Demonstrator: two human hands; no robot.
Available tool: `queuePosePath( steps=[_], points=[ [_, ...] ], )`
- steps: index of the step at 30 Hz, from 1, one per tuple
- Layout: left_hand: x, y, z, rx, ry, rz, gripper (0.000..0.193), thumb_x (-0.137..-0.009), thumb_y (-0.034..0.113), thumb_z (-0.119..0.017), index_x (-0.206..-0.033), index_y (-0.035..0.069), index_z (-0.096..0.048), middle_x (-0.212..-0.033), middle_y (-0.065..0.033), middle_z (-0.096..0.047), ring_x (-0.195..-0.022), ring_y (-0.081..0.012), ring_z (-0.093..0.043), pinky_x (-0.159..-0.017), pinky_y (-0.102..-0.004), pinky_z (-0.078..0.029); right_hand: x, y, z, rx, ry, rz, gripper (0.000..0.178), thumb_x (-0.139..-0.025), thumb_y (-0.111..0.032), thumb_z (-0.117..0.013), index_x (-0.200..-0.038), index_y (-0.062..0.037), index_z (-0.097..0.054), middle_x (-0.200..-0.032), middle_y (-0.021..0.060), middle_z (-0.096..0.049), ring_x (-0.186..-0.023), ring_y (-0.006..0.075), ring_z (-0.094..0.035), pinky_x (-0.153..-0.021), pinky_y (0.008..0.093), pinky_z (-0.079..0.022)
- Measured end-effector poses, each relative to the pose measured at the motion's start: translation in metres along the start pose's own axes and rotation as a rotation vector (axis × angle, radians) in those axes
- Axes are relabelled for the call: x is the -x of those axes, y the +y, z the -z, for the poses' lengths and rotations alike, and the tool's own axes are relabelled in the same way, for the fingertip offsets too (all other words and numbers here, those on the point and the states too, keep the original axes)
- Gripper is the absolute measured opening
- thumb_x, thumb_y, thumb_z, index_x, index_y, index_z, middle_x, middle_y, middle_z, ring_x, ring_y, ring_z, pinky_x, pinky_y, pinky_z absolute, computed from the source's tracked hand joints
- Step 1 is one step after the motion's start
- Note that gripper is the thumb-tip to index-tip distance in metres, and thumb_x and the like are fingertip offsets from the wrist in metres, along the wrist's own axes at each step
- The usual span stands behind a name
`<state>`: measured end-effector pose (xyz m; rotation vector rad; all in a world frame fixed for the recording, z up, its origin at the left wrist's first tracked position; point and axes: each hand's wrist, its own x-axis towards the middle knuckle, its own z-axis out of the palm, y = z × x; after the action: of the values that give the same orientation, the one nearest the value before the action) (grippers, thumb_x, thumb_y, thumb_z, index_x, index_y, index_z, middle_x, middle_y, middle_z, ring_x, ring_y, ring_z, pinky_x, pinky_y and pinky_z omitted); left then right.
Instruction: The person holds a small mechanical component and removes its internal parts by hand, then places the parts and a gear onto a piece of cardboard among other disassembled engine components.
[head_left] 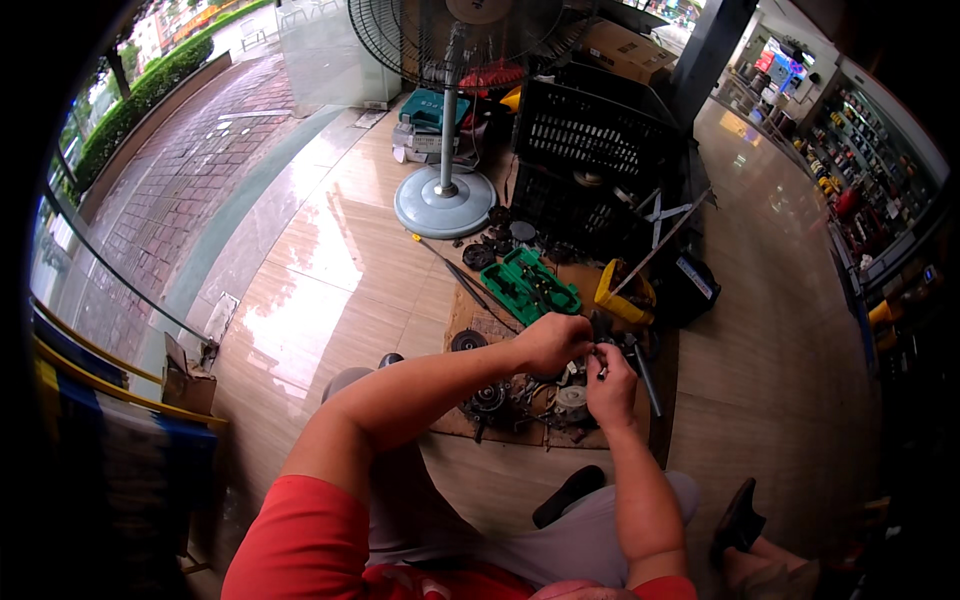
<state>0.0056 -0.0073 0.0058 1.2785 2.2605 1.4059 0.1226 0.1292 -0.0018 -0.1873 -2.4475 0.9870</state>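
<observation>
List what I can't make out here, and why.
Anything between left grip and right grip: head view, hidden by both.
Pedestal fan: head view, upper edge cuts it off.
Contents of green tool case: head view, too small, dark.
Other person's leg: head view, lower-right rim cuts it off.

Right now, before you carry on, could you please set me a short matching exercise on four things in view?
Column one
1. Fan
2. Case
3. Crates
4. Left hand

Column two
A. Black, with slotted sides
B. Close beside the right hand
C. Standing on a round base
D. Green and lying open

Right pairs: 1-C, 2-D, 3-A, 4-B.
</observation>
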Motion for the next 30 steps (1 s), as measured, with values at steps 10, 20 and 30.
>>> queuePosePath(
  steps=[10, 20, 30],
  points=[
    [0.0002, 0.0012, 0.0006, 0.002, -0.019, 0.019, 0.019, -0.086, 0.022, -0.069, -0.094, 0.004, -0.068, -0.086, -0.0189, -0.068, -0.084, -0.0383, -0.067, -0.073, -0.0425, -0.053, 0.0002, 0.0016, -0.0002, 0.007, -0.003, 0.022, 0.017, -0.087, -0.007, -0.067, -0.102, -0.0024, -0.062, -0.090, 0.0179, -0.066, -0.075, 0.0359, -0.066, -0.064, 0.0416, -0.052],
    [0.0007, 0.0015, 0.0011, 0.003, -0.018, 0.013, 0.019, -0.085, 0.022, -0.069, -0.093, 0.005, -0.068, -0.085, -0.0184, -0.068, -0.084, -0.0382, -0.067, -0.072, -0.0425, -0.053, 0.0004, -0.0001, -0.0001, 0.017, -0.005, -0.011, 0.017, -0.087, -0.009, -0.069, -0.100, -0.0018, -0.062, -0.088, 0.0181, -0.065, -0.075, 0.0355, -0.066, -0.062, 0.0426, -0.051],
    [0.0008, 0.0021, 0.0015, 0.012, -0.024, 0.013, 0.018, -0.084, 0.020, -0.070, -0.094, 0.005, -0.069, -0.085, -0.0180, -0.069, -0.083, -0.0372, -0.068, -0.072, -0.0416, -0.053, 0.0001, 0.0035, -0.0017, 0.034, 0.021, 0.024, 0.015, -0.086, -0.009, -0.069, -0.098, -0.0029, -0.062, -0.088, 0.0188, -0.065, -0.076, 0.0386, -0.065, -0.063, 0.0437, -0.050]
  ],
)
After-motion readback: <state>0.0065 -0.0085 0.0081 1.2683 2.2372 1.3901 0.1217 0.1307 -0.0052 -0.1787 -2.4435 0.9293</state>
